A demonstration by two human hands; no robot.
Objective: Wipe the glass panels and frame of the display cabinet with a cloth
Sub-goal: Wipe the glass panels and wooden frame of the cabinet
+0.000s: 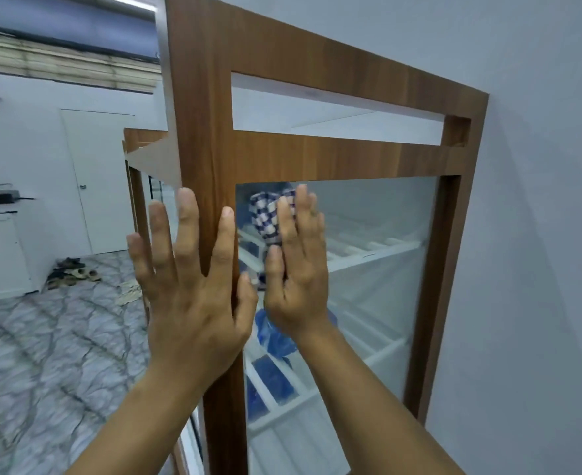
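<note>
Glass panel (368, 286) in wooden frame (317, 56); grey wall (539, 234); marbled floor (42, 354).

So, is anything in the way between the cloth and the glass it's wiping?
Nothing visible. The right hand presses the checked cloth flat against the glass panel near its top edge; the left hand rests on the wooden frame post beside it.

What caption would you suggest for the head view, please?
Right hand presses a checked cloth against the glass panel while the left hand rests on the wooden frame.

Wood-grain frame (210, 97), glossy glass panel (368, 269)
</note>
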